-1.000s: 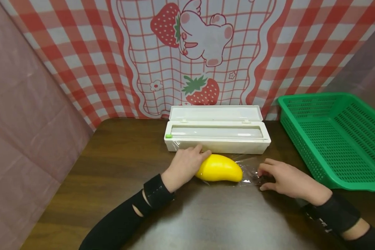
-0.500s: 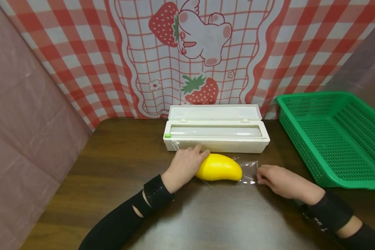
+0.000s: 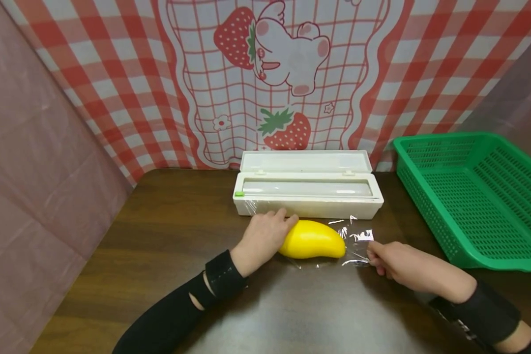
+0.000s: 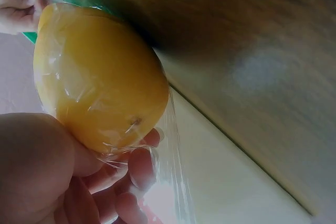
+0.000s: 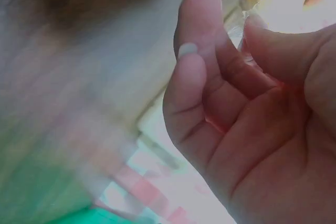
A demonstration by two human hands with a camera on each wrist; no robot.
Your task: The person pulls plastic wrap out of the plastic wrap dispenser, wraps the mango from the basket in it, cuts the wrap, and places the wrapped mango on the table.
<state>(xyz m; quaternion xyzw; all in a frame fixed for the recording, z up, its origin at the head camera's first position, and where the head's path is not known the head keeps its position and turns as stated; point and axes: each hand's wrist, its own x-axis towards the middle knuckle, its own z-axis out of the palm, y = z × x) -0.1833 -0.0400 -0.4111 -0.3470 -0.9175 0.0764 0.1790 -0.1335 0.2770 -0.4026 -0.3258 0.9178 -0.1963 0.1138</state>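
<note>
A smooth yellow mango (image 3: pixel 314 240) lies on its side on the table, clear cling film (image 3: pixel 359 237) wrapped round it. My left hand (image 3: pixel 263 238) grips the mango's left end through the film; the left wrist view shows thumb and fingers curled about that wrapped end. At the other end, my right hand (image 3: pixel 396 260) pinches the loose edge of the film between thumb and index finger, pulling it into creases. A strip of film also runs from behind the left hand to the white cling film dispenser (image 3: pixel 309 209), whose lid (image 3: pixel 305 161) stands raised.
The dispenser sits right behind the mango, with a green slider (image 3: pixel 239 193) at the left of its front edge. To the right stands a green perforated basket (image 3: pixel 418 206). A checked cloth (image 3: pixel 132 73) hangs behind the dark wooden table (image 3: pixel 168 216).
The right hand's spread fingers have come together on the film's edge. The film there now looks lifted and more creased. The left hand and mango stay in place.
</note>
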